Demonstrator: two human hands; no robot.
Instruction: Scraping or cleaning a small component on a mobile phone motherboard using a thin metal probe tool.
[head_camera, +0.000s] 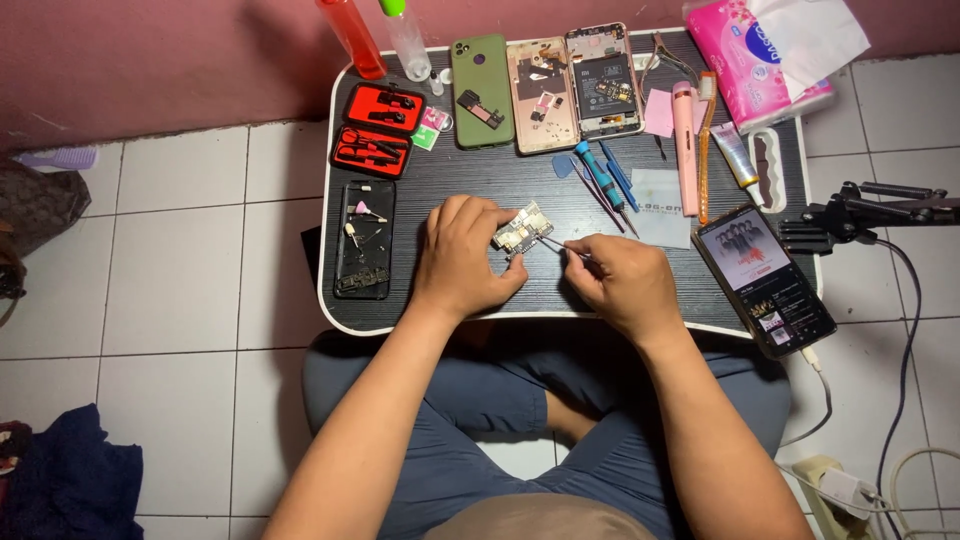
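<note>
My left hand (462, 258) holds a small phone circuit board (523, 229) just above the black lap table (500, 175). My right hand (622, 283) grips thin metal tweezers (556, 245), whose tip touches the board's lower right edge. Both hands sit near the table's front edge, over my crossed legs. Behind them lie an opened phone with its battery exposed (604, 80), a rose-gold phone frame (541, 95) and a green phone back cover (481, 90).
A black phone frame with small parts (364, 240) lies left. An open red tool case (375, 128) sits at back left, blue screwdrivers (600, 172) in the middle. A lit phone (764, 280) rests at right, a tissue pack (765, 55) behind it, a black stand arm (870, 212) beside it.
</note>
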